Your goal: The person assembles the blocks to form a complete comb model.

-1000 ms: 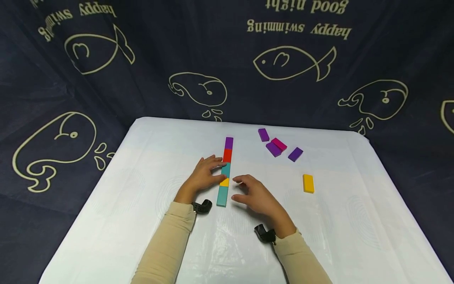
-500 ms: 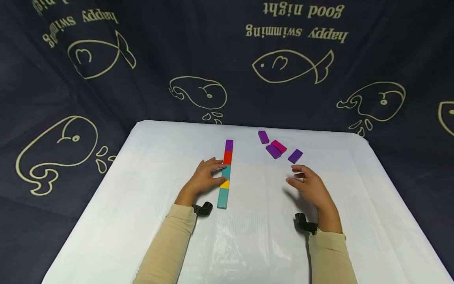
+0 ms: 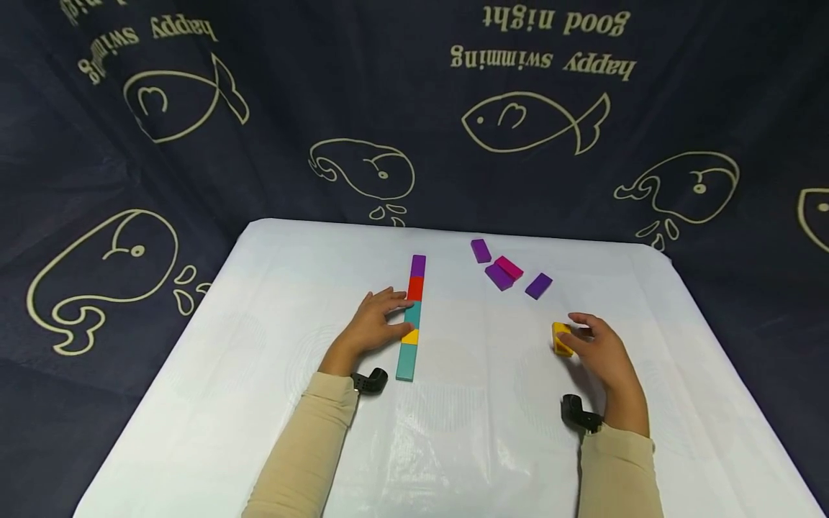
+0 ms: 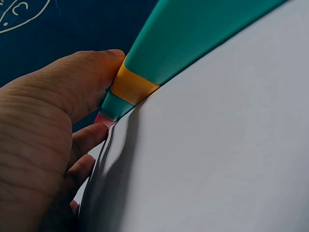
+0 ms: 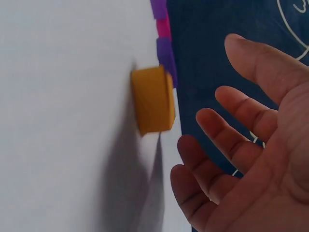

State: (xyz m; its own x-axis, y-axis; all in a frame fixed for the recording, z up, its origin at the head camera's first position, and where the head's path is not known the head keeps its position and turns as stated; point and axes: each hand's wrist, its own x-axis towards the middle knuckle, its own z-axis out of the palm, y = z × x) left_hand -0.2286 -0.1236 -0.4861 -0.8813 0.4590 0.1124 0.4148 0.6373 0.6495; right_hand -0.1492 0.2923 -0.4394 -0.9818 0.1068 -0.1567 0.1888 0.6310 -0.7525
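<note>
Lying just left of the right grip (image 3: 605, 354), the yellow block (image 5: 150, 100) extends lengthwise forward. That grip stands apart, clasping nothing.

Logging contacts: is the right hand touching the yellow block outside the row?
Apart. In the right wrist view, strips of white table and dark cloth show between the right hand and yellow block.

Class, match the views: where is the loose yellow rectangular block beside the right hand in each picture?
Head: loose yellow block right of centre, partly covered by the right hand.
Left wrist: not in it.
Right wrist: loose yellow block near the centre, left of the right hand.
Shared landmark: navy cloth with pale line drawings.
</note>
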